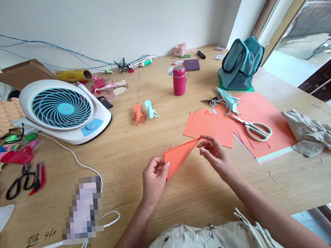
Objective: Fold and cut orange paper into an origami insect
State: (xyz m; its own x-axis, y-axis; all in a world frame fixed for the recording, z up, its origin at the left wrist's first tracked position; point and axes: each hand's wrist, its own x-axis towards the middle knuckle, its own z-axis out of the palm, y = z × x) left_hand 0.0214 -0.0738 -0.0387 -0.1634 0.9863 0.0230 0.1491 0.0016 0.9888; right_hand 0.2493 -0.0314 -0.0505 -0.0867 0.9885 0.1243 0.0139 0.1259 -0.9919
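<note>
A folded orange sheet of paper [180,156], shaped like a triangle, is held above the table in front of me. My left hand [155,176] is closed on its left edge, thumb on the near face and fingers behind. The sheet's narrow point reaches up and right to my right hand [216,156]. There the index fingertip meets the point, while the thumb is apart from it and the fingers are loosely bent. Beyond the hands stand an orange origami figure [138,114] and a light blue origami figure [150,110].
White-handled scissors [257,130] lie on orange sheets [275,118] at right, near a pale blue origami figure [229,101] and a grey cloth [313,130]. A pink flask [179,80] and teal bag [237,65] stand behind. At left are a fan [65,109] and black-handled scissors [20,185].
</note>
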